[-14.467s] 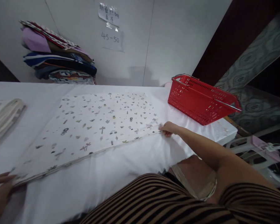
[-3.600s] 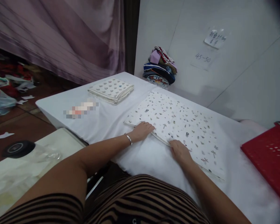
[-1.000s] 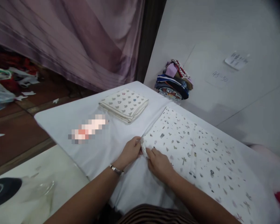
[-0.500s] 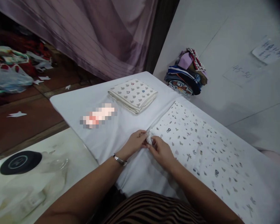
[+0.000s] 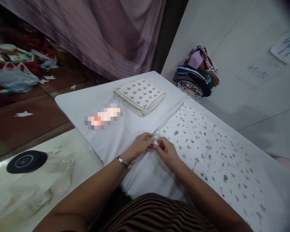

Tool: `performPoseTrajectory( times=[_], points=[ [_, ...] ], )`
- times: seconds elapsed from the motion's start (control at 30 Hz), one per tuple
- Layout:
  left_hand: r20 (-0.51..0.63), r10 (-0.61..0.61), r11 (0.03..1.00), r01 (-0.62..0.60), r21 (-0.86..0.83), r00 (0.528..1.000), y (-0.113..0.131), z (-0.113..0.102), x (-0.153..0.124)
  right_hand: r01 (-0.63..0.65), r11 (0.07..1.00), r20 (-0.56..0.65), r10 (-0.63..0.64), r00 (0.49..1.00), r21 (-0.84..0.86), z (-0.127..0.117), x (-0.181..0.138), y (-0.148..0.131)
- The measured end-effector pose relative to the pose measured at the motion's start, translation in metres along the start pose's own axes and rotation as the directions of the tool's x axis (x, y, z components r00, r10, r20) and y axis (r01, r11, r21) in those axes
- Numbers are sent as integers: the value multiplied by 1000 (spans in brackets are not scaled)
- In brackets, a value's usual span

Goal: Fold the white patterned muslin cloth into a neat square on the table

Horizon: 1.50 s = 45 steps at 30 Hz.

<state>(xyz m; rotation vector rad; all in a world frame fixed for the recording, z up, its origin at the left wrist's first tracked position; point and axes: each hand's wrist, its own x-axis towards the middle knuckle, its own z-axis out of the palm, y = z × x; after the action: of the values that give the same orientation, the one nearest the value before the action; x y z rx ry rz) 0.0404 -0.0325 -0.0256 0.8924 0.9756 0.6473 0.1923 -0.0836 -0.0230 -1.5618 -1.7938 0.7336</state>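
The left hand point(image 5: 145, 142) and right hand point(image 5: 168, 154) meet at the near left corner of the printed cloth point(image 5: 207, 148), each with its fingers drawn narrow. Both seem to pinch a small bunched white bit of that corner, though the fingers hide much of it. The printed cloth lies spread flat on the white-covered counter point(image 5: 74, 100), reaching off to the right beneath and beyond the right forearm. A bracelet point(image 5: 123, 162) circles the left wrist. Past the left hand, apart from it, sits a folded cloth point(image 5: 139, 96) (grey motifs, a few in red and blue). Near that lies a pixelated item point(image 5: 105, 116). Beyond the counter, a stack of fabrics point(image 5: 195, 72) stands against the pale wall point(image 5: 215, 19).
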Motion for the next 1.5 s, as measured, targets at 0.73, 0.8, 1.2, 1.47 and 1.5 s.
performPoseTrajectory(
  times=[0.73, 0.8, 1.2, 1.47, 1.5],
  points=[
    [-14, 134, 990, -133, 43, 991, -10, -1, -7, -15, 932, -52, -5, 999, -361, 1, 2, -20],
    [-11, 152, 987, -151, 48, 988, -10, -2, -7, -2, 925, -12, -3, 1000, -380, 2, 3, -23],
    [27, 179, 984, -179, 19, 984, -12, -1, -8, 38, 906, 42, -22, 999, -421, 3, 2, -19],
    [3, 186, 979, -185, 80, 983, -9, -1, -11, 28, 978, 7, -27, 1000, -208, -2, 2, -19],
    [-11, 178, 980, -176, 96, 984, -8, -1, -11, 14, 979, -11, -17, 1000, -204, -2, 1, -19]
  ],
)
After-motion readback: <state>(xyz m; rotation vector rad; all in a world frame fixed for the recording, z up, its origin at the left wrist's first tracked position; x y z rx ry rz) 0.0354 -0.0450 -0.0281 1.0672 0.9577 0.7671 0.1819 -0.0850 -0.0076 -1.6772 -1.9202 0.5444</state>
